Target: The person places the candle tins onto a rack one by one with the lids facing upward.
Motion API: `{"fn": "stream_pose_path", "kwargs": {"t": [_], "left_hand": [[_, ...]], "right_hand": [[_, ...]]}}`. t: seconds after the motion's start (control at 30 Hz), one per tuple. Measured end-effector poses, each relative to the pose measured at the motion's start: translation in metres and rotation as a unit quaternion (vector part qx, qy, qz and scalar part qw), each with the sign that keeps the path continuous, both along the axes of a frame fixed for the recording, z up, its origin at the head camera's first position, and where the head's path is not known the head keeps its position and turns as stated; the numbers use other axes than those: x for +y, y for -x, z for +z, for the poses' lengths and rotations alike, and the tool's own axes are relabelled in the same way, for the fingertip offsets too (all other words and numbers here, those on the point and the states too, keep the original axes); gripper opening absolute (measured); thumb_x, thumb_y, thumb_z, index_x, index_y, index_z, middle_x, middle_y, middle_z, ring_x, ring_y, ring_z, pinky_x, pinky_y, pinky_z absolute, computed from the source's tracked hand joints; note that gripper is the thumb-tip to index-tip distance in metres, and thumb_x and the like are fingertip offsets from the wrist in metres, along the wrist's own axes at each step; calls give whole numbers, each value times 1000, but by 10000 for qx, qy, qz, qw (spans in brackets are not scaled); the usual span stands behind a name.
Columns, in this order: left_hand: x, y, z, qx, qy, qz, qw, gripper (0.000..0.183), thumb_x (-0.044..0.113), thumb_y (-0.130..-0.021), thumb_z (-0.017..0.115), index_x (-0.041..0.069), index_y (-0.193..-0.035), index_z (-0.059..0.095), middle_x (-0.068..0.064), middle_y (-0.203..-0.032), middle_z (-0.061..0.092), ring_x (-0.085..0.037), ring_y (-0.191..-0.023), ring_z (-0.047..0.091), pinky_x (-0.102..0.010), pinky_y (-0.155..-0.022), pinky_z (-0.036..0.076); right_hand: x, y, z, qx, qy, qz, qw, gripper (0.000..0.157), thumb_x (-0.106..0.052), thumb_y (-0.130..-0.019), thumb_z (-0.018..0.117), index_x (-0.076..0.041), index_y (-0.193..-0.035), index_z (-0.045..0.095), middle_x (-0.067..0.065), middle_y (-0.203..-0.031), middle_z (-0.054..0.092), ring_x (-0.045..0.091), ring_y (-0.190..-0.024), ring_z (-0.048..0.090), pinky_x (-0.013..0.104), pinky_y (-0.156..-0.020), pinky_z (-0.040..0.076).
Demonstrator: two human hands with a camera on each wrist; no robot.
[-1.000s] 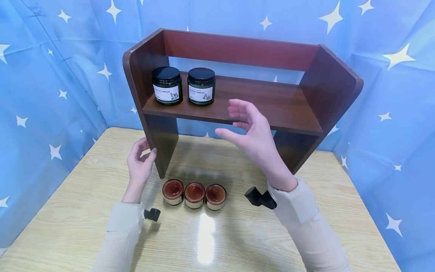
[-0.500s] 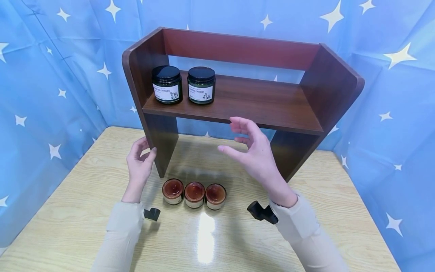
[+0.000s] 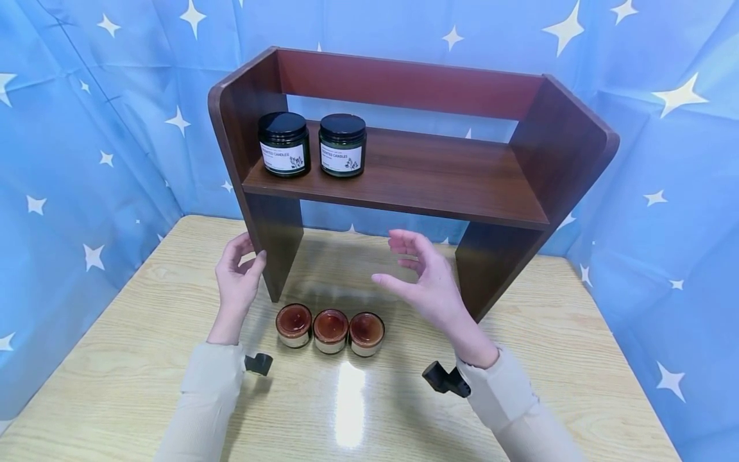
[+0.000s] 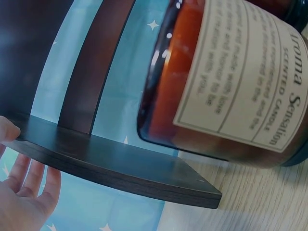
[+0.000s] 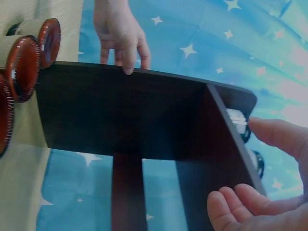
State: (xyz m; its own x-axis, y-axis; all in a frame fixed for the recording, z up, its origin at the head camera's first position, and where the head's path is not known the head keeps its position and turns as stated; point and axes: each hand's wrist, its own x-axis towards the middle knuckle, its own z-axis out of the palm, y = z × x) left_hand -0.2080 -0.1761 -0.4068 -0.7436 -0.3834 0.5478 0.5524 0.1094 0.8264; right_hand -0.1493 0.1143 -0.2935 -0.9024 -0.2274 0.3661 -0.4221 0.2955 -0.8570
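Observation:
A dark brown wooden shelf (image 3: 450, 173) stands on the table. My left hand (image 3: 238, 276) holds the front edge of its left side panel, thumb on the inner face and fingers on the outer, as the right wrist view also shows. My right hand (image 3: 430, 282) hovers in front of the shelf's lower opening, fingers spread from the thumb, holding nothing. On the upper board stand two dark green candle jars with black lids, the left jar (image 3: 284, 145) and the right jar (image 3: 342, 145). Three amber candle jars (image 3: 331, 332) sit in a row before the shelf; one amber jar (image 4: 240, 82) looms large in the left wrist view.
The light wood table (image 3: 173, 308) bears the shelf and the amber jars. Blue curtains (image 3: 664, 192) with pale stars hang behind and at both sides. A black wrist mount (image 3: 444, 378) sticks out from the right sleeve, and another mount (image 3: 258, 364) from the left.
My right hand has come down from the upper board's front edge to the height of the lower opening. The left hand, the shelf and the jars have stayed in place.

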Motion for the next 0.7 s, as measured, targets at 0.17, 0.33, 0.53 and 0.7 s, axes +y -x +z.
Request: {"fn": "stream_pose_path", "kwargs": {"t": [0.17,0.33,0.53,0.7], "left_hand": [[0,0,0,30,50,19,10000,33,-16,-80,58,-15,-113,54,12,-97,62,-8,-88,59,-15,-72,52],[0,0,0,60,43,4,10000,33,-15,-80,57,-14,-113,54,12,-97,62,-7,-88,59,-15,-72,51],[0,0,-1,128,49,-34,9999,34,-16,-80,57,-13,-113,54,13,-96,63,-7,-88,59,-14,-72,51],[-1,0,-1,102,36,-28,9999,34,-15,-80,57,-13,-114,55,12,-97,63,-7,-88,59,-15,-72,51]], "right_hand": [[4,0,-13,-201,-82,-89,9997,61,-3,-71,79,0,-126,51,13,-123,57,24,-114,52,40,-94,46],[9,0,-29,-472,-147,-182,9986,59,-4,-72,78,1,-125,52,15,-122,57,27,-114,52,40,-94,46],[12,0,-50,-727,-238,-273,9967,59,-4,-72,78,2,-125,52,16,-119,58,27,-111,54,41,-93,47],[10,1,-68,-1048,-217,-222,9940,58,-3,-73,77,2,-125,52,17,-119,58,29,-110,53,42,-94,46]]}}
